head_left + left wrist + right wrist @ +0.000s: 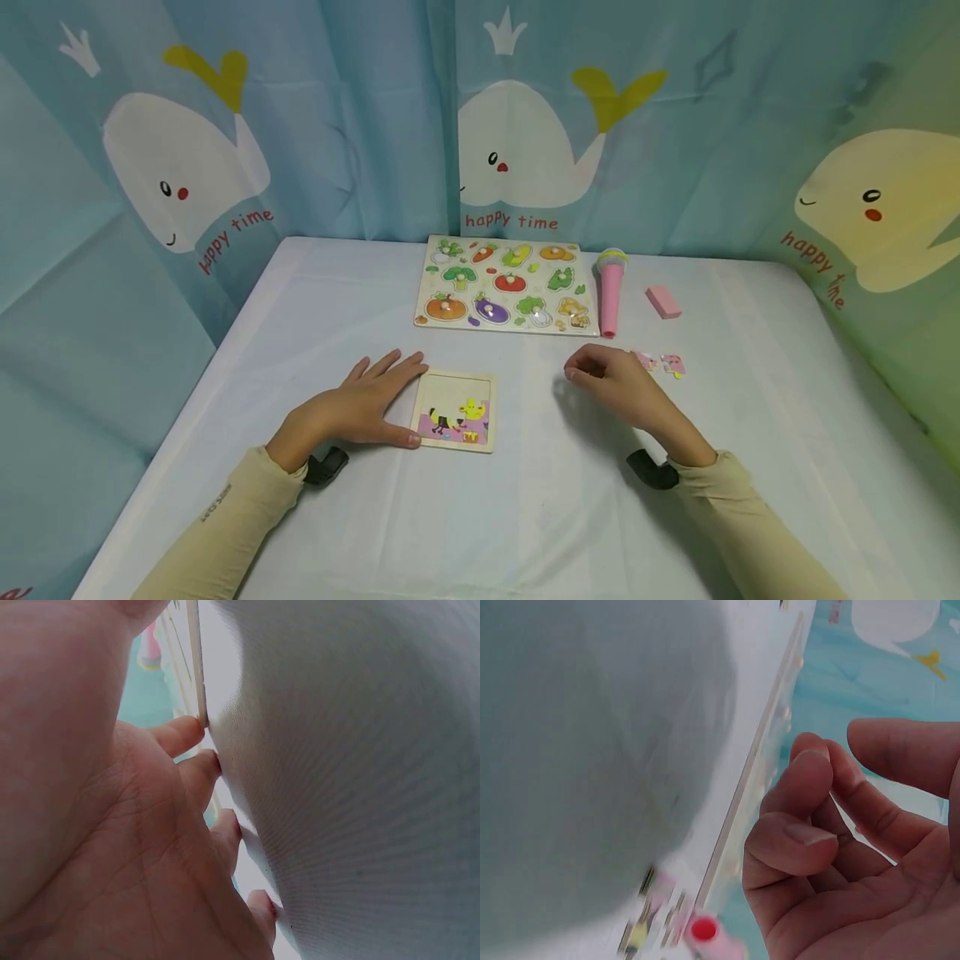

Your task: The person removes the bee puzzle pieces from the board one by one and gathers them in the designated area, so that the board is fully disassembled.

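My left hand [360, 408] lies spread at the left side of a small square wooden puzzle tray [492, 417]. Its thumb and a fingertip touch the frame's left edge, and in the left wrist view the other fingertips [225, 821] rest on the cloth. Pink pieces with a yellow animal [474, 410] fill the tray's lower part; its upper part shows bare wood. To the right of the tray my right hand [618, 383] hovers above the cloth, fingers loosely curled, thumb apart from them and nothing between. Beyond it lie loose pink jigsaw pieces [673, 364], some partly hidden behind the hand.
A vegetable peg puzzle board [590, 327] lies at the table's back. Right of it are a pink toy microphone [611, 300] and a pink block [663, 302]. White cloth [465, 525] covers the table, with whale-print curtains [375, 125] around it.
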Tool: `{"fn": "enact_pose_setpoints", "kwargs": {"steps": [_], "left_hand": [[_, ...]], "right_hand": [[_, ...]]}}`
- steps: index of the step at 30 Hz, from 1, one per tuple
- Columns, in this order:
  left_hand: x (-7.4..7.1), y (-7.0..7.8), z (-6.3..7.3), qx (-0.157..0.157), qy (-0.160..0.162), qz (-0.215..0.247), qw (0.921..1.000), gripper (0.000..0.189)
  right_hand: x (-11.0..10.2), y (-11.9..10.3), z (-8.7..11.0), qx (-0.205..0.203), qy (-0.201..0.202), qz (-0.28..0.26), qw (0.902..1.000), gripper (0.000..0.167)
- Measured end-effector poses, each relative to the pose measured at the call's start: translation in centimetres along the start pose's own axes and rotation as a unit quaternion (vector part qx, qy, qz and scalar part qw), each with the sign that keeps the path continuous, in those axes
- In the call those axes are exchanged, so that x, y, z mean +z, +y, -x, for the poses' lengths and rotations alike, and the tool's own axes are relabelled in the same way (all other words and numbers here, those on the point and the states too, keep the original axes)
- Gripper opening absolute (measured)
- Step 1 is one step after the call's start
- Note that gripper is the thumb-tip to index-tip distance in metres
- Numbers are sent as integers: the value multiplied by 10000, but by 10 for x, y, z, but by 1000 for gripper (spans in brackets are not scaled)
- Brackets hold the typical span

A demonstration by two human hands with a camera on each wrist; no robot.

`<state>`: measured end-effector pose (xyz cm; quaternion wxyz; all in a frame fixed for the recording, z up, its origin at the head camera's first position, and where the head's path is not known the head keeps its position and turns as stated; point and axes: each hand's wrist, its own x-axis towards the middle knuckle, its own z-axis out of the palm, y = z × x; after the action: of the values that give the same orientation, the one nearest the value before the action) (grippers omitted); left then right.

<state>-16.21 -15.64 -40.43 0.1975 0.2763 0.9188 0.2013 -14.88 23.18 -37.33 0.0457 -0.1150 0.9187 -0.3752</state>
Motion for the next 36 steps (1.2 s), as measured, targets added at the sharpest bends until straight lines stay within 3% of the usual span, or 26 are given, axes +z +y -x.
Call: {"fn": "enact_pose_setpoints", "kwargs": {"steps": [9,17,36], "left_hand": [[-1,1,0,-8,-24,-10,10000,110],[-1,1,0,17,-17,-8,10000,109],[-2,-1,0,80,-23,-37,10000,107]], "right_hand": [[21,-14,-9,-521,-237,-50,9984,5],[38,-28,-16,-671,-542,-143,9962,4],[73,-56,-27,-1284,-1328,82,9828,15]]}}
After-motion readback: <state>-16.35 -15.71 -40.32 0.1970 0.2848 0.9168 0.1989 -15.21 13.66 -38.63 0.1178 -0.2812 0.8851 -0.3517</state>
